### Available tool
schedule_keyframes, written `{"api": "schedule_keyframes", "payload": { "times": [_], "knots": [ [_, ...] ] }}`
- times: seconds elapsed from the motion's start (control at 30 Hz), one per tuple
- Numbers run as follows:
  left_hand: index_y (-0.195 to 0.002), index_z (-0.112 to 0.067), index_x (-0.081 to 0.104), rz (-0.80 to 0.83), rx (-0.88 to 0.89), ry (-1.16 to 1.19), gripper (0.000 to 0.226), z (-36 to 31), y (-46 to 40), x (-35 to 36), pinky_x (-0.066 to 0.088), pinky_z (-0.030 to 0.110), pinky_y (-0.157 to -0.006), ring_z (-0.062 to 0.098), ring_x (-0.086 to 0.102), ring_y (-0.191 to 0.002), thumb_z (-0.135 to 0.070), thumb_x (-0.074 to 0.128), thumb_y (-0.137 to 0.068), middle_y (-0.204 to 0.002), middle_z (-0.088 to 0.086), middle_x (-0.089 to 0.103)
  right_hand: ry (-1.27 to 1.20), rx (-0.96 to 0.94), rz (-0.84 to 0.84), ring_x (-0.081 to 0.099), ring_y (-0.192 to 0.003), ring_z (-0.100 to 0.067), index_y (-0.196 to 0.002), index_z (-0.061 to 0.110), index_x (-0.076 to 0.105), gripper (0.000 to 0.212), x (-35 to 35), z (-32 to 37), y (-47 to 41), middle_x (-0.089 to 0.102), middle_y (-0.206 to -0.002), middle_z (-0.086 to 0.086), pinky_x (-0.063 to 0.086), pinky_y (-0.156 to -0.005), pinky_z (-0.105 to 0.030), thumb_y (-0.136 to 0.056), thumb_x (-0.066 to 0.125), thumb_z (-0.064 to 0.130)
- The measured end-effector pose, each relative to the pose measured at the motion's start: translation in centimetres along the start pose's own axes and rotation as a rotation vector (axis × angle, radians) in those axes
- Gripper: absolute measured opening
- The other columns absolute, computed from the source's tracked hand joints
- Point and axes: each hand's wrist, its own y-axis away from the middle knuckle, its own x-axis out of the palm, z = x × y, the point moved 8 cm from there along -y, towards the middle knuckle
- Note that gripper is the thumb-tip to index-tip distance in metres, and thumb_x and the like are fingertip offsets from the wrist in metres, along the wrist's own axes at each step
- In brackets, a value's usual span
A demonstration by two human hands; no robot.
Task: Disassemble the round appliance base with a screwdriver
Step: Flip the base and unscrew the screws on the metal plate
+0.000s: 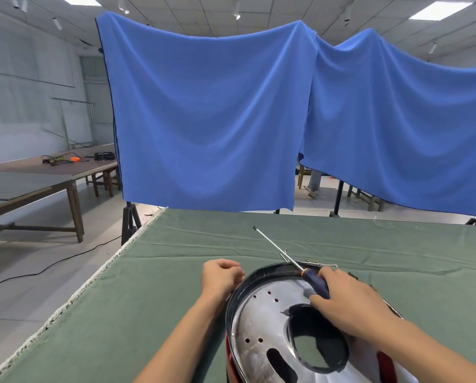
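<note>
Shiny metal plate (261,327) still sits in the round appliance base (308,335) on the counter (159,299); my right hand (350,305) grasps the screwdriver (300,268), tip raised; my left hand (221,276) curls, perhaps pinching a small part. Disassembly looks unfinished.

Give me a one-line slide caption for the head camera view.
Right hand holds a blue-handled screwdriver over the round appliance base while the left hand pinches something small.
</note>
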Motion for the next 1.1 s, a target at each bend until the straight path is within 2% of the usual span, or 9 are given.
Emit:
{"api": "schedule_keyframes", "payload": {
  "times": [0.1,0.2,0.37,0.53,0.7,0.8,0.87,0.97,1.1],
  "knots": [
    [-0.074,-0.009,0.072,0.006,0.099,-0.153,0.012,-0.6,-1.0,1.0,0.047,0.012,-0.055,0.005,0.059,-0.057,0.002,0.068,-0.076,-0.067,0.000,0.067,0.012,0.002,-0.047,0.044,-0.080,-0.020,-0.083,0.031,0.033,0.030,-0.1,0.5,0.0,0.041,-0.084,0.011,0.035,-0.069,-0.033,-0.089,0.044,0.058],
    [-0.070,-0.022,0.075,0.044,0.158,-0.303,0.012,-0.4,-1.7,2.4,0.052,0.026,-0.080,0.012,0.067,-0.082,-0.012,0.072,-0.076,-0.082,-0.004,0.073,0.015,0.009,-0.104,0.044,-0.078,-0.018,-0.085,0.029,0.038,0.030,-0.3,0.6,0.1,0.045,-0.083,0.012,0.034,-0.067,-0.032,-0.089,0.044,0.058],
    [-0.083,-0.035,0.075,0.048,0.188,-0.579,0.010,0.6,-2.7,3.5,0.044,0.032,-0.096,0.022,0.056,-0.108,-0.032,0.066,-0.080,-0.103,0.000,0.068,0.039,-0.004,-0.134,0.045,-0.077,-0.017,-0.081,0.029,0.035,0.029,-0.1,0.6,0.3,0.050,-0.083,0.012,0.033,-0.064,-0.033,-0.089,0.044,0.055],
    [-0.092,-0.035,0.074,0.037,0.202,-0.746,0.017,0.6,-2.9,3.2,0.034,0.028,-0.084,0.027,0.046,-0.110,-0.032,0.060,-0.085,-0.106,0.005,0.066,0.035,-0.017,-0.139,0.045,-0.077,-0.016,-0.078,0.029,0.033,0.031,-0.1,0.4,0.2,0.049,-0.083,0.011,0.032,-0.064,-0.033,-0.089,0.044,0.056],
    [-0.114,-0.009,0.067,0.121,0.204,-0.602,0.031,-0.2,-1.9,1.9,0.044,0.028,-0.095,0.020,0.060,-0.110,-0.004,0.057,-0.085,-0.109,0.008,0.070,0.033,-0.036,-0.148,0.045,-0.079,-0.017,-0.083,0.028,0.037,0.029,-0.2,0.4,0.2,0.050,-0.086,0.012,0.033,-0.066,-0.032,-0.089,0.045,0.055],
    [-0.103,-0.003,0.065,0.088,0.069,-0.195,0.020,-1.4,0.2,0.0,0.048,0.021,-0.054,0.019,0.059,-0.062,0.000,0.052,-0.088,-0.087,0.014,0.065,0.004,-0.036,-0.144,0.048,-0.079,-0.017,-0.084,0.026,0.042,0.028,-0.4,0.4,0.2,0.053,-0.086,0.012,0.034,-0.065,-0.031,-0.089,0.047,0.053],
    [-0.093,-0.008,0.063,0.206,-0.081,-0.072,0.018,-1.9,2.3,-0.3,0.036,0.017,-0.042,0.012,0.048,-0.046,-0.025,0.056,-0.093,-0.075,0.007,0.058,-0.053,-0.021,-0.130,0.053,-0.080,-0.019,-0.084,0.024,0.047,0.025,-0.7,0.2,0.3,0.058,-0.086,0.010,0.036,-0.064,-0.031,-0.088,0.050,0.048],
    [-0.094,-0.014,0.068,0.445,-0.140,-0.357,0.035,-2.1,5.3,-0.5,0.043,0.022,-0.050,0.016,0.055,-0.061,-0.047,0.057,-0.086,-0.076,0.002,0.062,-0.164,-0.001,-0.163,0.056,-0.079,-0.023,-0.080,0.021,0.050,0.019,-1.7,0.0,0.4,0.059,-0.079,0.006,0.036,-0.061,-0.032,-0.087,0.053,0.038],
    [-0.091,-0.009,0.066,0.479,-0.102,-0.529,0.018,-2.4,7.5,-0.6,0.053,0.028,-0.051,0.019,0.057,-0.067,-0.023,0.054,-0.088,-0.081,0.007,0.058,-0.131,0.019,-0.277,0.048,-0.088,-0.022,-0.075,0.020,0.045,0.021,-3.8,-0.7,0.7,0.051,-0.076,0.006,0.035,-0.062,-0.033,-0.089,0.049,0.035]
  ]
}}
